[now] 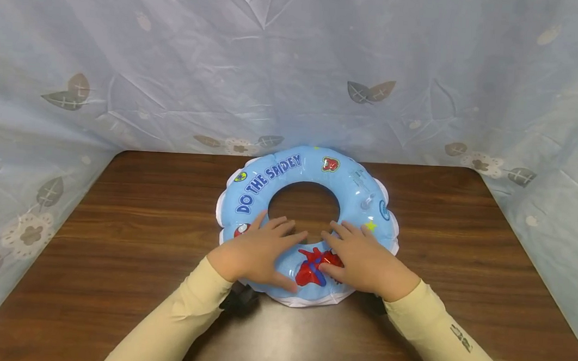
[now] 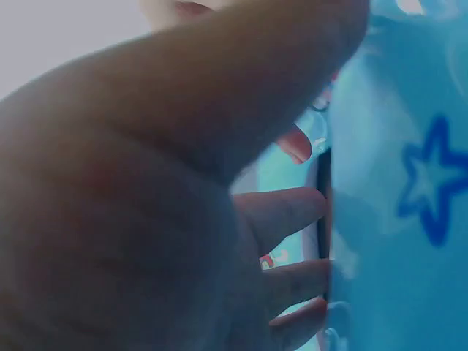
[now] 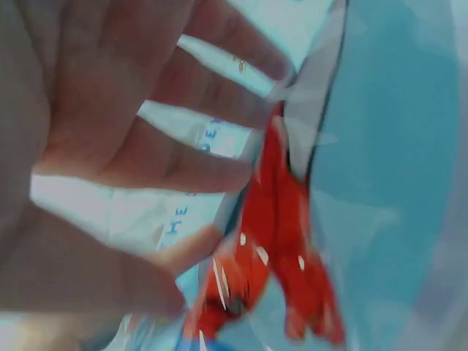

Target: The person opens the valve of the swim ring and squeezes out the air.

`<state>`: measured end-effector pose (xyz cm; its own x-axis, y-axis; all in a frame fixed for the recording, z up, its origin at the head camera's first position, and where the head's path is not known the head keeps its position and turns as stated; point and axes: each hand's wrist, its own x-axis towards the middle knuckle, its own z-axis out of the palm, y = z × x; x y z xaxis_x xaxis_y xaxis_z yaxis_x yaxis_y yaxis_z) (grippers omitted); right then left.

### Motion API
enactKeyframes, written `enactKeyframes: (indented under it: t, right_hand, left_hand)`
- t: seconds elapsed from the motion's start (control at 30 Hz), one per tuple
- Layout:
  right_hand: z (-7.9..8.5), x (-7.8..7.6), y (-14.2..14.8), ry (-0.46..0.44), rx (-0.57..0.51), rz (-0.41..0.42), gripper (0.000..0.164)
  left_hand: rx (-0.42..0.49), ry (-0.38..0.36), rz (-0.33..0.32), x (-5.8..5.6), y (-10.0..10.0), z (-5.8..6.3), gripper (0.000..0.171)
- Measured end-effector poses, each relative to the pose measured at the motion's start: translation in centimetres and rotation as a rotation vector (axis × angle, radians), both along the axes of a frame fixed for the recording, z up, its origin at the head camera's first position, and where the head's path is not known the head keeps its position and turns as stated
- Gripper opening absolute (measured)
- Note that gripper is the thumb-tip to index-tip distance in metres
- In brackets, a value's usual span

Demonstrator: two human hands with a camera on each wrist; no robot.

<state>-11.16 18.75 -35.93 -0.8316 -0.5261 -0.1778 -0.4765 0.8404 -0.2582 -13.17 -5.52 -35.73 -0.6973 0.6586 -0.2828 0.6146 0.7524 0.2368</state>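
A light blue inflated swim ring (image 1: 314, 171) with a scalloped white edge lies flat on the table, with the lettering "DO THE SPIDEY" on its upper left. My left hand (image 1: 260, 252) lies over the near-left part of the ring, fingers spread and pointing toward its hole. Across the near-right part spreads my right hand (image 1: 363, 261), its thumb over a red and blue printed figure (image 1: 311, 269). Both hands have extended fingers, and neither grips the ring. In the left wrist view a blue star outline (image 2: 435, 179) shows on the vinyl beside the fingers.
The brown wood-grain table (image 1: 133, 248) extends on both sides of the ring. Behind it hangs a pale curtain (image 1: 313, 83) with leaf prints, which also borders both sides. A clear valve (image 1: 368, 202) sits on the ring's right side.
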Motion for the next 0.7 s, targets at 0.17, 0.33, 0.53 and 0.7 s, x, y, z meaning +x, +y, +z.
enactKeyframes:
  t: [0.17, 0.33, 0.53, 0.7]
  right_hand:
    - [-0.7, -0.2, -0.4, -0.009, -0.033, 0.062, 0.056]
    - [-1.1, -0.5, -0.4, -0.013, -0.005, 0.019, 0.061]
    - [-1.6, -0.7, -0.9, 0.048, -0.014, 0.026, 0.055]
    - [-2.1, -0.4, -1.1, 0.104, 0.018, 0.026, 0.056]
  left_hand:
    - [0.006, -0.003, 0.044, -0.3, -0.2, -0.2, 0.098]
    - [-0.029, 0.020, 0.043, -0.4, 0.2, -0.7, 0.097]
    - [-0.094, 0.064, 0.039, -0.3, 0.8, -1.4, 0.095]
    - [-0.122, 0.119, 0.039, -0.1, 1.2, -1.7, 0.094]
